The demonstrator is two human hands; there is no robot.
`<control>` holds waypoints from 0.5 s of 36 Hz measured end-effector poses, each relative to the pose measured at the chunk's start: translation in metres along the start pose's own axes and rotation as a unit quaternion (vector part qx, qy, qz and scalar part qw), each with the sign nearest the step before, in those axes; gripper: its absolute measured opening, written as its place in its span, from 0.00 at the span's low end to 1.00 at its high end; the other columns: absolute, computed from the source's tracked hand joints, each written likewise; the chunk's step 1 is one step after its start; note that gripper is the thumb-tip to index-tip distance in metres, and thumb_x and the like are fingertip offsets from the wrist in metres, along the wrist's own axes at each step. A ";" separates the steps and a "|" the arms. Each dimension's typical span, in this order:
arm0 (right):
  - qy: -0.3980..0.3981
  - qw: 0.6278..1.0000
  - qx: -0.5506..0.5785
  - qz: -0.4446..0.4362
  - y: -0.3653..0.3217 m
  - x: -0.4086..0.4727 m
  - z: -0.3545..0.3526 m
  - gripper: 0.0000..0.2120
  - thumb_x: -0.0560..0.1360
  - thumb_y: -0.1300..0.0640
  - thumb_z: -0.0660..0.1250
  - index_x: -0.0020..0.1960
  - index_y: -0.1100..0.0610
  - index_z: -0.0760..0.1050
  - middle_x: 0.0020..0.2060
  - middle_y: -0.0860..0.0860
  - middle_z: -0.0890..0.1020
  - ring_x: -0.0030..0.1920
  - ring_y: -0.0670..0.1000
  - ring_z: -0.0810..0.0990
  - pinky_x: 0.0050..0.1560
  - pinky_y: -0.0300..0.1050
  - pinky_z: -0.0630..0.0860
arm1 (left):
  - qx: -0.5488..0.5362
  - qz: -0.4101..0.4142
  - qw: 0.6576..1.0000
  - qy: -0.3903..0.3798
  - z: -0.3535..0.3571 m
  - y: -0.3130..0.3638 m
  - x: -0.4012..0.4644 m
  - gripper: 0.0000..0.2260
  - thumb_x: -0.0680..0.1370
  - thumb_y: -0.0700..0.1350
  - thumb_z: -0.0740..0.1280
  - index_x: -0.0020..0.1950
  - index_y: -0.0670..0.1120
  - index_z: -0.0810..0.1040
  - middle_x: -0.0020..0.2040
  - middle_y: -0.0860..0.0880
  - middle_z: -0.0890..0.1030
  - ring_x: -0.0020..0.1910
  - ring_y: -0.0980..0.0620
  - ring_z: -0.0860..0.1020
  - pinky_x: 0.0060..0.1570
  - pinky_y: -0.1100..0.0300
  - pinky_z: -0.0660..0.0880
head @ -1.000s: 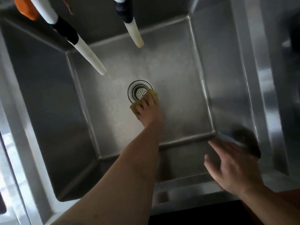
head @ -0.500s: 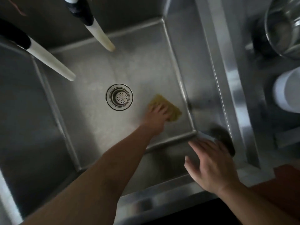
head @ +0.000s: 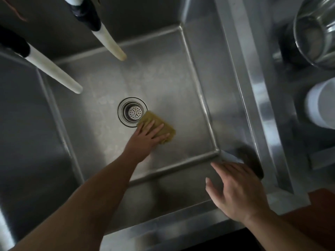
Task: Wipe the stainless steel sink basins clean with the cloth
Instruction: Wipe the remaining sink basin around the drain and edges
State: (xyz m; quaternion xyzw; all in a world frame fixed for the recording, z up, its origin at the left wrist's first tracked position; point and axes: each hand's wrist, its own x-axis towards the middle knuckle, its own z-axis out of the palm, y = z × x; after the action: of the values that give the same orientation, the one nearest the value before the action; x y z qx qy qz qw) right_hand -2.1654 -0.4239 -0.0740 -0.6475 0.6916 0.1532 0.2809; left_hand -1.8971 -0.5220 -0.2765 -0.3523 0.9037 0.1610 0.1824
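A deep stainless steel sink basin [head: 163, 73] fills the view. On its floor lies a folded yellow cloth [head: 163, 125], touching the right edge of the round drain strainer [head: 132, 112]. My left hand [head: 146, 136] presses flat on the cloth with straight, spread fingers, the arm reaching down into the basin. My right hand [head: 237, 191] hovers with relaxed, spread fingers above the basin's near right corner, holding nothing. Its shadow falls on the right wall.
Two white spouts with black collars [head: 107, 42] [head: 52, 73] hang over the basin from the upper left. A steel rim [head: 253, 87] divides it from the right side, where a metal pot [head: 315, 31] and a white cup [head: 320, 105] stand.
My left hand has slid the cloth from near the right wall back to the left, up against the drain. The right hand has stayed over the near right corner.
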 end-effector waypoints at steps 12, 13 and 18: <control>-0.026 0.999 -0.025 0.018 0.000 0.000 0.000 0.27 0.72 0.37 0.56 0.56 0.53 0.81 0.45 0.53 0.85 0.48 0.56 0.83 0.48 0.50 0.80 | -0.116 -0.117 0.985 -0.057 0.015 0.009 -0.080 0.33 0.60 0.31 0.78 0.63 0.51 0.82 0.62 0.48 0.82 0.61 0.37 0.80 0.49 0.46 0.80; -0.024 0.999 -0.025 0.019 -0.001 0.000 0.000 0.27 0.71 0.37 0.56 0.56 0.53 0.81 0.45 0.53 0.85 0.48 0.56 0.83 0.48 0.50 0.80 | -0.144 -0.129 0.979 -0.058 0.014 0.014 -0.084 0.32 0.60 0.31 0.77 0.62 0.50 0.82 0.62 0.46 0.82 0.61 0.36 0.79 0.48 0.45 0.80; -0.004 0.999 -0.034 0.028 0.000 -0.001 0.001 0.27 0.71 0.36 0.56 0.57 0.52 0.80 0.45 0.52 0.85 0.48 0.55 0.83 0.47 0.47 0.79 | -0.204 -0.157 0.958 -0.124 -0.005 0.037 -0.084 0.22 0.81 0.40 0.61 0.76 0.51 0.68 0.78 0.50 0.62 0.77 0.45 0.60 0.73 0.56 0.60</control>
State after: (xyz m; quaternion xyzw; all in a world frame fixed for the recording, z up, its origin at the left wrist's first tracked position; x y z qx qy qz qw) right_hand -2.1647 -0.4224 -0.0745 -0.6367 0.7027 0.1868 0.2568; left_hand -1.8664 -0.4500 -0.2287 -0.4967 0.7555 0.3535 0.2398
